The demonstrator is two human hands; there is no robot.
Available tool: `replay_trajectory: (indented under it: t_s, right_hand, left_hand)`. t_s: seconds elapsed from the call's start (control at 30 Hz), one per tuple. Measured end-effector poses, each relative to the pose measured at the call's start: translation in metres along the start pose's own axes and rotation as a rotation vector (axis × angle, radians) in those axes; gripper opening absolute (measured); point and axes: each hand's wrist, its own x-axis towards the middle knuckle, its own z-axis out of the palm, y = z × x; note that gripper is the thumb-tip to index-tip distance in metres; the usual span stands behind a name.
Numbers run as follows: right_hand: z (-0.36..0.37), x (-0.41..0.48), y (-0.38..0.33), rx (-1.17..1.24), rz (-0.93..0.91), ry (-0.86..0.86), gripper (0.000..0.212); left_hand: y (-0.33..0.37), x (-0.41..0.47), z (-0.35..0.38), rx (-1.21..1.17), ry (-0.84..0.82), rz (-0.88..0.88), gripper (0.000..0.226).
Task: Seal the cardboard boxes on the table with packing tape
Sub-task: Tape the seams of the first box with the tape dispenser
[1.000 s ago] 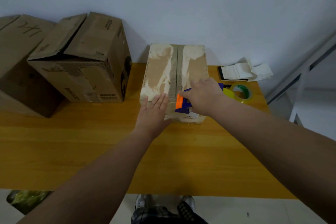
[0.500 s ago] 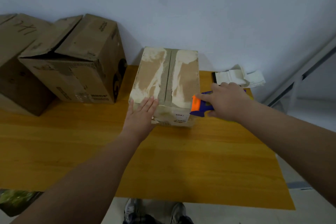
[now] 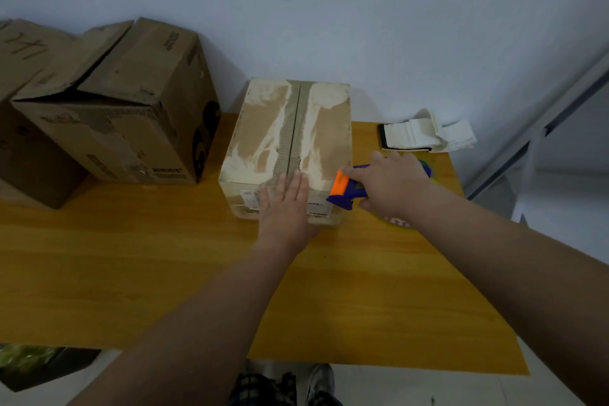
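While flat, left hand (image 3: 286,205) on box (image 3: 263,142)

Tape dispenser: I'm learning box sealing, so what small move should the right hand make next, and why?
Probably set the tape dispenser down on the table: the right hand has carried it rightward off the seam of the small box, beside its corner, while the left hand presses flat over the seam's near end.

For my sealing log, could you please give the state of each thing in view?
small box: flaps closed, meeting at centre seam.
large box: top flaps ajar.
tape dispenser: held beside small box's right near corner.
left hand: flat, pressing small box's near edge.
right hand: grips tape dispenser.
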Motion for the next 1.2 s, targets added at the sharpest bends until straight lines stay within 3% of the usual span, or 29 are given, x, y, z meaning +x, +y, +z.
replay_trajectory:
  t_s: [0.13,0.33,0.5,0.8,1.2]
  right_hand:
    - [-0.001,-0.003,-0.001,0.017,0.000,0.016,0.066]
    - [-0.006,-0.001,-0.030,0.134,-0.032,0.062,0.066]
    - [0.002,0.000,-0.037,0.109,-0.011,0.132,0.064]
    - [0.011,-0.023,0.003,0.087,-0.161,0.257,0.076]
    - [0.045,-0.043,0.012,0.161,-0.035,0.176,0.078]
  left_hand:
    - [-0.021,-0.003,-0.007,0.132,-0.022,0.156,0.094]
    - [-0.052,-0.007,-0.022,0.223,-0.057,0.073,0.093]
    - [-0.042,-0.004,-0.021,0.215,-0.078,0.199,0.094]
    - [-0.041,-0.005,-0.015,0.188,-0.109,0.148,0.103]
    - [-0.030,-0.002,-0.021,0.200,-0.128,0.122,0.091]
